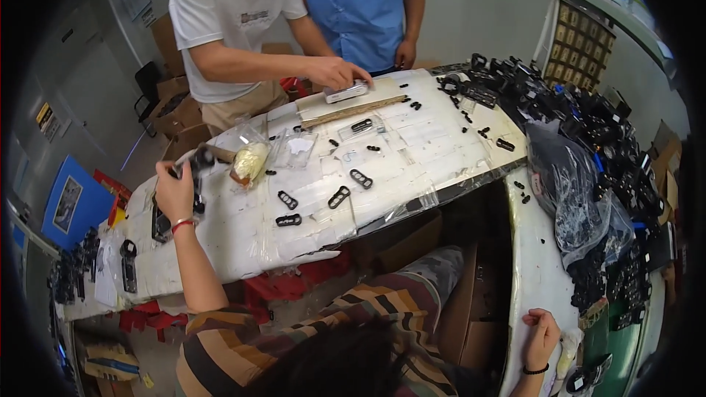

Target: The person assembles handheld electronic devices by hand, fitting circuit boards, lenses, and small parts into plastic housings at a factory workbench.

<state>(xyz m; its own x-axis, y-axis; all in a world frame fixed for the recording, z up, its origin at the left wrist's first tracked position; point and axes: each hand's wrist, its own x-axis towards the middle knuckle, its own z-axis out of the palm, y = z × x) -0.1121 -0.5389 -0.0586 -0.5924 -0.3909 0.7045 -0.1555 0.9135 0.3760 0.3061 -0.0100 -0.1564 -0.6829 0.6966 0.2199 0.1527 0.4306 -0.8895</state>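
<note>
My left hand [175,192] is raised over the left end of the white work table [243,246]. Its fingers are closed on a black part [201,159], blurred, whose exact kind I cannot make out. Just below that hand stands a black frame-like piece [161,225], partly hidden by it. My right hand [541,334] rests at the white side surface at the lower right, fingers curled, with nothing visible in them. Oblong black pieces with round openings [360,179] lie scattered in the table's middle, several in all.
Across the table a person in a white shirt [235,22] presses a hand on a pale, flat device [346,93] on a board [353,110]. Another person in blue [360,7] stands beside. A large heap of black parts [588,125] and a plastic bag [566,184] fill the right.
</note>
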